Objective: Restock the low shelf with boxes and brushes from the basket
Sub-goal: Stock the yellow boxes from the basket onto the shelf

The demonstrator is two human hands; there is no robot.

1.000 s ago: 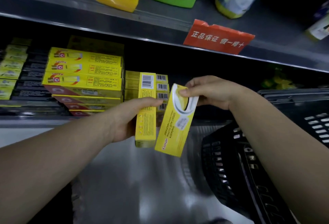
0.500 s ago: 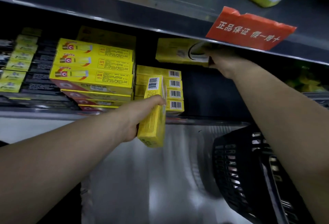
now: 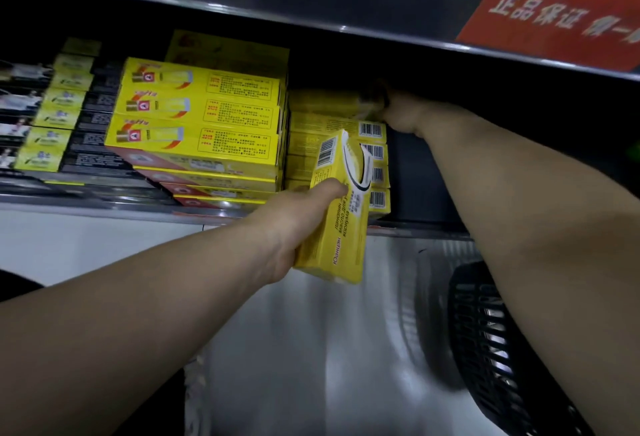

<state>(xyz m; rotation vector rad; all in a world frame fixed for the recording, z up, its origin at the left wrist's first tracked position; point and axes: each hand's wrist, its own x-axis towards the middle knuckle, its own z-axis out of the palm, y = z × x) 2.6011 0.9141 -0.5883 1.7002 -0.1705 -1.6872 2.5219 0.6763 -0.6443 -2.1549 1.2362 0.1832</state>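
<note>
My left hand [image 3: 298, 220] grips a yellow brush box [image 3: 341, 213] upright, just in front of the low shelf's edge [image 3: 104, 205]. Its window shows a white brush head. My right hand [image 3: 403, 115] reaches into the dark shelf and holds a second yellow box [image 3: 325, 103] lying flat on top of the stack of small yellow boxes with barcodes [image 3: 374, 153]. Its fingers are partly hidden in shadow. The black basket [image 3: 491, 349] sits at the lower right, under my right forearm.
Larger yellow-and-red boxes [image 3: 197, 123] are stacked left of the barcode stack. Green-and-black packs [image 3: 52, 123] fill the far left. The upper shelf edge carries a red sign [image 3: 554, 12]. Dark room lies to the right of the stack.
My right hand has pushed its box deeper into the shelf and down onto the small stack. My left hand has turned its box so the brush window faces me. The view moved closer.
</note>
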